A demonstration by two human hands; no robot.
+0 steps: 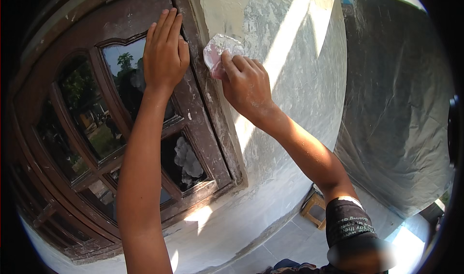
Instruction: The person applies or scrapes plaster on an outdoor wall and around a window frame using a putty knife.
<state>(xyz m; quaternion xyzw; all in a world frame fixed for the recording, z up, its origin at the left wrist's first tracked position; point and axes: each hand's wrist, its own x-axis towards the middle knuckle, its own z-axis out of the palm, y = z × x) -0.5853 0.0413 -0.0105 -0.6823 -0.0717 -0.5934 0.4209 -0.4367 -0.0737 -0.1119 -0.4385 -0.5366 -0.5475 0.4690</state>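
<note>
My left hand [166, 51] lies flat against the brown wooden window frame [126, 22], its fingers stretched upward over the upper corner of a glass pane. My right hand [247, 83] is closed on the lower edge of a thin pink putty spreader [216, 61], which is smeared with white paste. The spreader rests at the wall's edge, just right of the frame. Patchy grey and cream plaster covers the wall [295, 88] beside it. Part of the spreader is hidden behind my fingers.
A large dark plastic sheet [396, 100] hangs at the right. Below the wall, a small wooden-framed object [315, 210] stands on the tiled floor [268, 247]. Glass panes [89, 104] fill the window, and sunlight streaks cross the wall.
</note>
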